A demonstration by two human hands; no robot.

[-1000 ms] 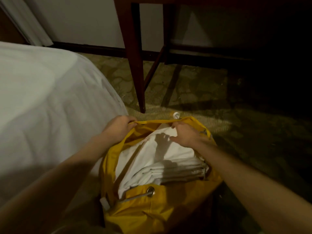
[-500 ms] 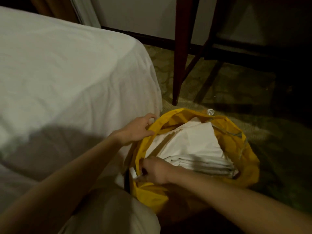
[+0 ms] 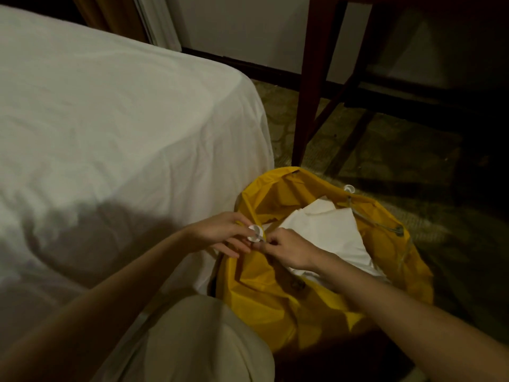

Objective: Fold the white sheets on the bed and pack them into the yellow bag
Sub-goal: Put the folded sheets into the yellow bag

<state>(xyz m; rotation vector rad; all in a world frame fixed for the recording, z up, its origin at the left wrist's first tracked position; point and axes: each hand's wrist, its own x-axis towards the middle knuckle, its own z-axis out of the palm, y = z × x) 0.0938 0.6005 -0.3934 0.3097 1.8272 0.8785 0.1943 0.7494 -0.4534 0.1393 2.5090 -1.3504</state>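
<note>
The yellow bag point(image 3: 385, 249) stands open on the floor beside the bed corner. Folded white sheets point(image 3: 327, 232) lie stacked inside it. At the bag's near left rim my left hand point(image 3: 220, 232) pinches a small white plastic cord stopper point(image 3: 254, 232). My right hand point(image 3: 289, 250) is right next to it, fingers curled and pinching the thin cord at the stopper. A second white stopper point(image 3: 348, 188) sits at the bag's far rim.
The bed point(image 3: 110, 111), covered by a white sheet, fills the left. A dark red wooden table leg point(image 3: 308, 86) stands just behind the bag on patterned carpet. My light trouser knee point(image 3: 198, 340) is below the hands.
My left hand let go of the bag's rim and took the cord stopper. My right hand came up from the bag's near edge to meet it. The view shifted left.
</note>
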